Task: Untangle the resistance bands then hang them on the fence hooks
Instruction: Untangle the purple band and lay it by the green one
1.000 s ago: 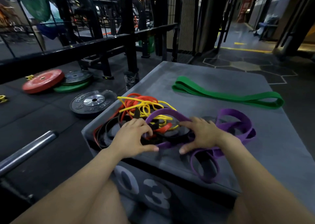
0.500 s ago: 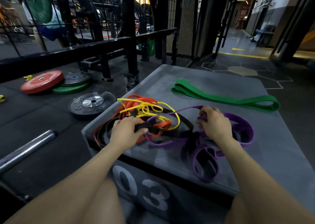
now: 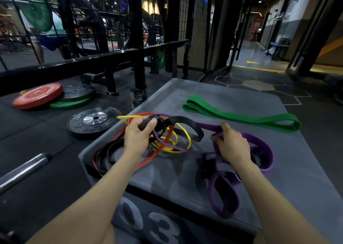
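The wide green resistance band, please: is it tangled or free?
Free. The wide green resistance band lies flat on the grey box, apart from the tangle.

Barbell [image 3: 22, 169] cut off left; background gym blurred.

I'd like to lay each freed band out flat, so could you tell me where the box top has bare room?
Bare: the strip between the green band and the purple band, and the far corner beyond the green band. Crowded: the near left, under the tangle.

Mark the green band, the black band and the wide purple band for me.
green band [image 3: 241, 118], head view, middle of its flat length.
black band [image 3: 187, 122], head view, raised arch beside the left hand.
wide purple band [image 3: 259, 141], head view, loop right of the right hand.
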### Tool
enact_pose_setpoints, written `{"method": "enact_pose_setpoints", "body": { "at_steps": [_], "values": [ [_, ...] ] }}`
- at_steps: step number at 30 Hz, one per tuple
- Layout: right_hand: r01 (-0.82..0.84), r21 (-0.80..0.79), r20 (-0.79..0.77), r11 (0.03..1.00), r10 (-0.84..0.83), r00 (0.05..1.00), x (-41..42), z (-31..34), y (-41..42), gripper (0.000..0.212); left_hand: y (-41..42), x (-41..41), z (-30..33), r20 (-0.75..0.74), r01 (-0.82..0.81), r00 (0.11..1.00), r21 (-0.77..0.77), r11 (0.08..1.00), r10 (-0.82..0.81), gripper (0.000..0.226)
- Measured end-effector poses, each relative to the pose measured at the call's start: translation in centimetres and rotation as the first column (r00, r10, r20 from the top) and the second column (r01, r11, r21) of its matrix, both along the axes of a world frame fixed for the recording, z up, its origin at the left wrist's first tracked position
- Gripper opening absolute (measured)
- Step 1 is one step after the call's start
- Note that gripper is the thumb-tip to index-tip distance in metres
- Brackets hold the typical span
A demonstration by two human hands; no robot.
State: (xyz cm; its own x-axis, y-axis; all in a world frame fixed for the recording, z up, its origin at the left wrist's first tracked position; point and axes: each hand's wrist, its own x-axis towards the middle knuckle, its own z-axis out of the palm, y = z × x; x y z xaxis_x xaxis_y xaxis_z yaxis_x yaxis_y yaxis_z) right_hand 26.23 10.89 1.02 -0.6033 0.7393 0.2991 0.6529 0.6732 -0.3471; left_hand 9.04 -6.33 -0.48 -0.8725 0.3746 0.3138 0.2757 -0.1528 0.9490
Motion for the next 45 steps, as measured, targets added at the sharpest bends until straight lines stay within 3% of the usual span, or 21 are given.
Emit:
{"method": "enact_pose_setpoints", "body": {
  "at_steps": [5, 8, 11, 13, 15, 18, 22, 26, 28, 30, 32, 35, 37, 39, 41, 44, 45],
  "values": [
    [0.102, 0.089, 0.006, 0.991, -0.103, 0.995, -1.2, -0.1, 0.3, 0.030, 0.1, 1.0, 1.1, 0.107, 0.108, 0.986, 0.184, 0.977, -0.130, 0.008],
    [0.090, 0.047, 0.089, 0.995, -0.094, 0.992, -2.0, -0.4, 0.2, 0.033, -0.1, 0.5, 0.8, -0.050, 0.065, 0.997, 0.005, 0.998, -0.064, 0.013],
    [0.019, 0.070, 0.233, 0.997, -0.035, 0.972, -2.4, -0.2, -0.5, 0.066, -0.5, -0.4, -0.1, -0.209, -0.008, 0.977, -0.251, 0.968, -0.046, 0.024],
    [-0.059, 0.075, 0.194, 0.995, 0.044, 0.980, -2.6, 0.8, -1.9, 0.083, -1.0, -0.8, -0.4, -0.190, 0.016, 0.979, -0.265, 0.964, -0.069, 0.023],
    [-0.201, 0.101, -0.045, 0.974, 0.206, 0.977, -3.0, 1.6, -3.6, 0.077, -1.2, -1.0, -0.1, -0.240, 0.015, 0.967, -0.267, 0.963, -0.082, 0.024],
    [-0.427, 0.085, -0.309, 0.900, 0.432, 0.847, -4.5, 1.9, -5.8, 0.056, -0.9, -0.5, 0.6, -0.281, 0.063, 0.951, -0.242, 0.968, -0.132, 0.023],
    [-0.507, -0.136, -0.263, 0.851, 0.462, 0.847, -7.2, 1.7, -7.1, 0.046, -0.4, -0.3, 2.8, -0.331, 0.106, 0.927, -0.220, 0.970, -0.177, 0.014],
    [-0.487, -0.084, -0.268, 0.869, 0.451, 0.851, -9.2, 3.4, -5.3, 0.012, -0.4, -1.7, 6.4, -0.281, 0.205, 0.912, -0.323, 0.924, -0.300, 0.008],
    [-0.498, -0.067, -0.297, 0.864, 0.459, 0.837, -9.9, 4.9, -4.6, 0.019, -0.5, -3.0, 7.6, -0.176, 0.299, 0.913, -0.329, 0.896, -0.369, 0.011],
    [-0.502, -0.064, -0.317, 0.862, 0.459, 0.830, -10.3, 6.3, -4.2, 0.027, -0.7, -4.2, 8.5, -0.164, 0.349, 0.882, -0.401, 0.847, -0.442, 0.019],
    [-0.481, -0.058, -0.336, 0.875, 0.437, 0.834, -10.5, 7.2, -3.7, 0.014, -0.9, -4.9, 9.1, -0.211, 0.309, 0.844, -0.558, 0.770, -0.493, 0.024],
    [-0.450, -0.067, -0.443, 0.891, 0.377, 0.813, -11.0, 8.6, -3.3, 0.012, -0.8, -5.5, 8.5, -0.312, 0.118, 0.802, -0.753, 0.647, -0.509, 0.029],
    [-0.486, -0.069, -0.403, 0.871, 0.421, 0.813, -11.3, 9.3, -3.3, 0.013, -0.7, -5.6, 8.0, -0.286, 0.158, 0.824, -0.712, 0.684, -0.489, 0.027],
    [-0.539, -0.107, -0.377, 0.835, 0.468, 0.799, -11.5, 9.2, -3.4, 0.014, -0.5, -6.0, 8.5, -0.178, 0.280, 0.891, -0.510, 0.813, -0.419, 0.015],
    [-0.642, -0.226, -0.413, 0.733, 0.524, 0.745, -11.5, 8.2, -3.6, 0.016, -0.4, -6.4, 10.0, -0.131, 0.277, 0.931, -0.359, 0.891, -0.342, 0.013],
    [-0.725, -0.421, -0.571, 0.545, 0.462, 0.679, -11.9, 7.0, -4.6, 0.015, 0.1, -6.4, 12.2, -0.116, 0.325, 0.925, -0.259, 0.910, -0.363, 0.013],
    [-0.715, -0.423, -0.604, 0.556, 0.414, 0.680, -12.1, 6.9, -4.9, 0.012, 0.3, -6.3, 12.6, -0.106, 0.341, 0.922, -0.236, 0.910, -0.373, 0.014]
  ]
}}
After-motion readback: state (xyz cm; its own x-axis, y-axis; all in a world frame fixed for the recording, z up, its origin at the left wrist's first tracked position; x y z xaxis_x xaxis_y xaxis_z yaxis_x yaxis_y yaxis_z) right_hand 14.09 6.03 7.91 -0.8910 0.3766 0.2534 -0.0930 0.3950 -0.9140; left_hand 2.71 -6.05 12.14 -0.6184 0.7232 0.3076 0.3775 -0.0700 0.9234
